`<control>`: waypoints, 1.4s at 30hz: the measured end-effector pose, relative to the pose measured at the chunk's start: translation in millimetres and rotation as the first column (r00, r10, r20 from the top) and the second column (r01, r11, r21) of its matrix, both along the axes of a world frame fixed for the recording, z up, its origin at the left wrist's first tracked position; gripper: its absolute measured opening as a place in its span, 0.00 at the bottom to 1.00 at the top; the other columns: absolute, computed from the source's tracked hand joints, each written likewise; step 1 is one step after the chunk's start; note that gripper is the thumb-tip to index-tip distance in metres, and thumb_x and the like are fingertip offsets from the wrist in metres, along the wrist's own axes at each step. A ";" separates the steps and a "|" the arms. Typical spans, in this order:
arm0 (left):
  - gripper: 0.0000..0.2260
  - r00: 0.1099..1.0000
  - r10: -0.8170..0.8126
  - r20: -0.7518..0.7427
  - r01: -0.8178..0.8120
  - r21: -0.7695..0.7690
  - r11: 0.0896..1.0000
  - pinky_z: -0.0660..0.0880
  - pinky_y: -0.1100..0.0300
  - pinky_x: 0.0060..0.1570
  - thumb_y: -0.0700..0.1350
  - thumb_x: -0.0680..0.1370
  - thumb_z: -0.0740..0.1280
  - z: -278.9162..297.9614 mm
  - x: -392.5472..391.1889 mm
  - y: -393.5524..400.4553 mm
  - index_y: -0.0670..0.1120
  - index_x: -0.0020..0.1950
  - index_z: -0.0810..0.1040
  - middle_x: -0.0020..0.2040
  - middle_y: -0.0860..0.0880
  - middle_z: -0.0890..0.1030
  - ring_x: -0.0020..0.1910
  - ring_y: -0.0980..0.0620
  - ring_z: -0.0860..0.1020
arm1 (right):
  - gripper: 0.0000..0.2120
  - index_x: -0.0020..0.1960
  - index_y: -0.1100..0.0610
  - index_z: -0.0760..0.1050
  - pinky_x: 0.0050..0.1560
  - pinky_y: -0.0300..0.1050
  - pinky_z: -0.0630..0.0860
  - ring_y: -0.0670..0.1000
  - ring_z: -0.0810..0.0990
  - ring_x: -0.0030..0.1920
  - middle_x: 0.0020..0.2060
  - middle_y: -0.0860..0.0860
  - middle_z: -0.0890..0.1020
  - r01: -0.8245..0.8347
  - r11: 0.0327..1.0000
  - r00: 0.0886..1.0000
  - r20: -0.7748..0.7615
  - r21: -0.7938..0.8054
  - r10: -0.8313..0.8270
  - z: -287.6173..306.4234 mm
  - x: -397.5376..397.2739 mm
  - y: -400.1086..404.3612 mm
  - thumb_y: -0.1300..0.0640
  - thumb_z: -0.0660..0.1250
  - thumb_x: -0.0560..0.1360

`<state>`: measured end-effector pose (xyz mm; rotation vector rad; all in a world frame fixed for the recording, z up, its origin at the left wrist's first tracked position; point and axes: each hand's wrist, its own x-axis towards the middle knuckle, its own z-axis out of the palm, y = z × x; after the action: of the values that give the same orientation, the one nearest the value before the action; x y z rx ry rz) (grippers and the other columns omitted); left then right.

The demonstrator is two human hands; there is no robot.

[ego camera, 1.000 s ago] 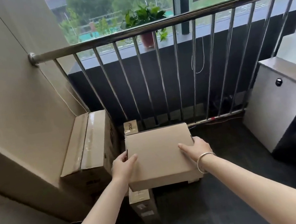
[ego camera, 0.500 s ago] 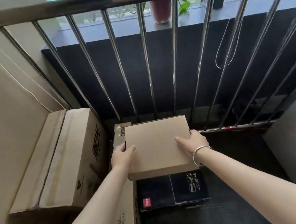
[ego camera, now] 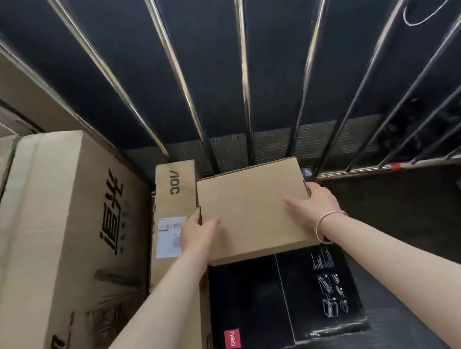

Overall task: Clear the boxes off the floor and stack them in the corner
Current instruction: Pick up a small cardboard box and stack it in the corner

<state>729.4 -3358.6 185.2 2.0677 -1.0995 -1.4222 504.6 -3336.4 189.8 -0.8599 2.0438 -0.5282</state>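
Head view: I'm on the placing step; the plain cardboard box sits over the rear half of the black box, whether resting or just above I can't tell; left hand and right hand clasp its sides, thumbs on top, fingers curled round the edges. Next, I judge: settle it flat and square, then let go. It's matte brown corrugated board, flat-lidded; the black one is glossy and printed; the tall AOC carton stands just left, steel railing bars behind.
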 end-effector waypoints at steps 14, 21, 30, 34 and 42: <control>0.22 1.000 -0.013 0.002 0.013 0.104 0.995 0.64 0.61 0.57 0.41 0.78 0.64 -135.6 -10.5 -54.9 0.46 0.72 0.68 0.66 0.51 0.74 0.63 0.49 0.72 | 0.26 0.70 0.51 0.68 0.58 0.49 0.70 0.53 0.75 0.56 0.61 0.49 0.77 0.022 0.999 0.985 0.170 0.049 -0.030 -144.2 -4.6 -59.4 0.52 0.69 0.74; 0.30 0.999 -0.043 0.006 0.042 0.077 0.996 0.62 0.57 0.67 0.41 0.77 0.66 -166.9 -12.8 -69.9 0.48 0.77 0.60 0.73 0.51 0.68 0.71 0.47 0.67 | 0.34 0.74 0.52 0.63 0.64 0.53 0.70 0.54 0.74 0.63 0.65 0.49 0.75 0.030 0.997 0.974 0.223 0.066 -0.044 -182.8 -4.9 -70.0 0.53 0.71 0.72; 0.35 0.963 -0.218 0.162 0.236 -0.105 0.966 0.43 0.55 0.77 0.39 0.78 0.61 -173.5 -17.6 -67.3 0.44 0.80 0.46 0.80 0.51 0.44 0.78 0.54 0.43 | 0.43 0.79 0.51 0.50 0.71 0.55 0.65 0.55 0.68 0.70 0.72 0.51 0.68 0.041 0.997 0.972 0.230 0.059 -0.053 -198.9 8.1 -85.3 0.55 0.72 0.72; 0.34 0.950 -0.287 0.127 0.291 -0.019 0.956 0.43 0.54 0.77 0.42 0.80 0.60 -174.8 -13.2 -69.3 0.44 0.80 0.45 0.80 0.50 0.45 0.78 0.54 0.42 | 0.44 0.79 0.51 0.46 0.71 0.55 0.63 0.56 0.67 0.71 0.72 0.52 0.66 0.026 0.997 0.968 0.249 0.076 -0.044 -194.4 7.6 -97.6 0.55 0.71 0.73; 0.32 0.964 -0.254 0.079 0.254 0.017 0.967 0.48 0.55 0.77 0.42 0.80 0.61 -159.8 -11.0 -75.0 0.43 0.80 0.49 0.80 0.50 0.48 0.79 0.54 0.48 | 0.47 0.79 0.51 0.44 0.73 0.57 0.61 0.57 0.62 0.74 0.77 0.51 0.57 -0.049 0.994 0.977 0.210 0.093 0.028 -180.0 5.9 -92.2 0.53 0.72 0.72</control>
<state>718.4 -3433.6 25.4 2.0630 -1.4391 -1.4686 510.5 -3428.6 9.8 -0.7515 1.8426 -0.4722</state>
